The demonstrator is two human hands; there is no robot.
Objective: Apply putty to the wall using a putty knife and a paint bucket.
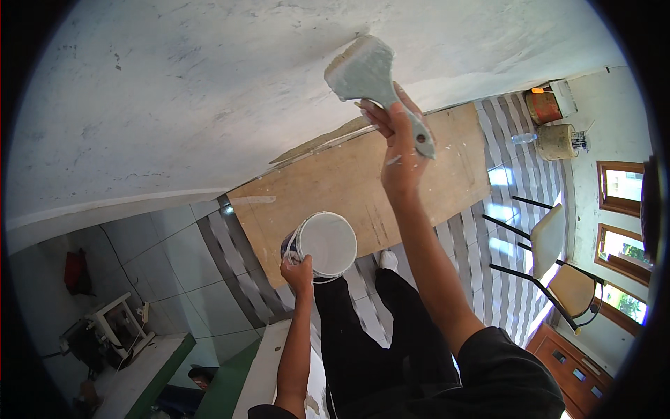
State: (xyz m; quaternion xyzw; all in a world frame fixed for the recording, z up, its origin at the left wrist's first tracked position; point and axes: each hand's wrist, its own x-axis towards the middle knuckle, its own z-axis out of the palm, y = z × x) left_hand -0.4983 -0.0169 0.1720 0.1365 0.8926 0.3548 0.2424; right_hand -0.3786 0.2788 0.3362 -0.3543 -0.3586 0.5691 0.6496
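A wide paint brush [370, 75], its grey-green handle smeared with white, is gripped in my right hand [405, 143]. Its bristles touch or nearly touch the pale, scuffed wall [209, 98]; the exact contact is hard to see. My left hand [299, 274] is closed on the near left side of a round bucket [287, 246], by its rim and handle. Whitish paint [326, 244] shows inside the bucket, which I hold out in front of my legs. White specks mark my right fingers and wrist.
Below the wall lies a brown board [328, 185] on the tiled floor [183, 244]. A chair [548, 244] stands at the right. Beyond it are paint-stained containers [556, 142] and a plastic bottle [523, 138]. A green-edged ledge [167, 370] is at lower left.
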